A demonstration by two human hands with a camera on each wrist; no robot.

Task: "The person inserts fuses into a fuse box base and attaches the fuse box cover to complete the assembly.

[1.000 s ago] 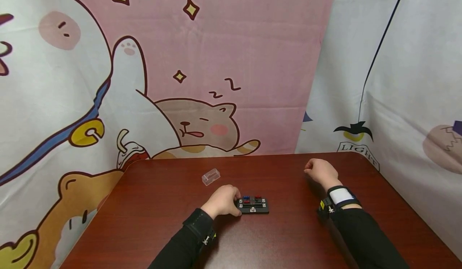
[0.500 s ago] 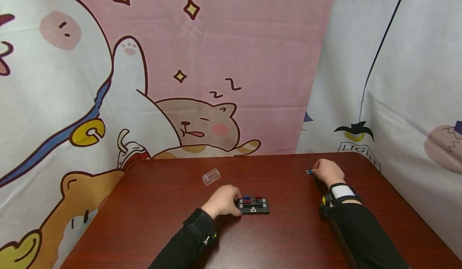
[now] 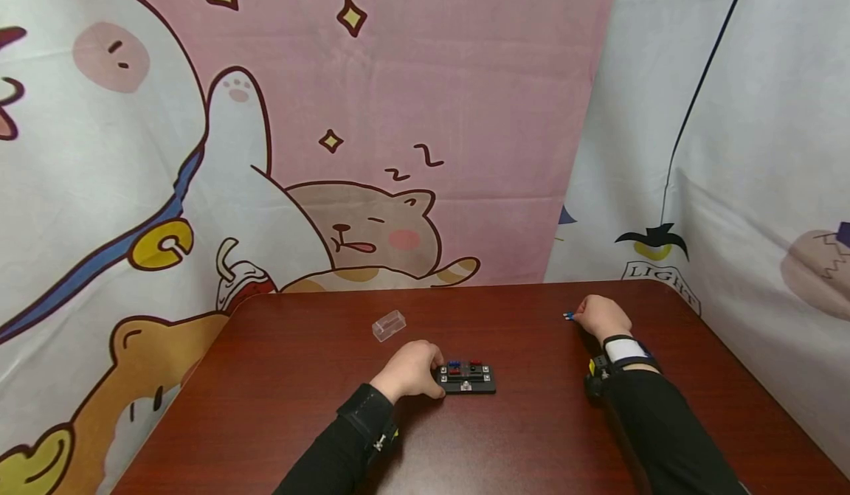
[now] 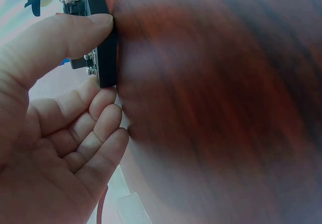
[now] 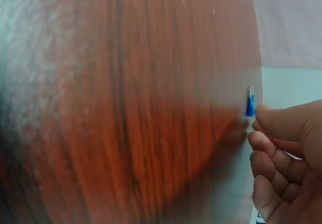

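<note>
A black fuse block (image 3: pixel 467 379) with blue and red fuses in it and silver screws sits on the table, ahead of my body. My left hand (image 3: pixel 410 369) grips its left end. In the left wrist view, the thumb (image 4: pixel 90 32) lies along one edge of the fuse block (image 4: pixel 104 48) and fingertips meet its end. Further right and back, my right hand (image 3: pixel 600 316) pinches a small blue blade fuse (image 3: pixel 569 316) at the thumb tip. The right wrist view shows that blade fuse (image 5: pixel 250 107) with its two metal prongs pointing away from the thumb (image 5: pixel 276 121).
A clear plastic cover (image 3: pixel 388 325) lies on the brown wooden table (image 3: pixel 505 443), behind the left hand. Printed cloth (image 3: pixel 505 111) hangs along the table's back and right edges.
My right hand has shifted slightly right and back, bringing the blue blade fuse into sight at its fingertips. The left hand and fuse block have stayed in place.
</note>
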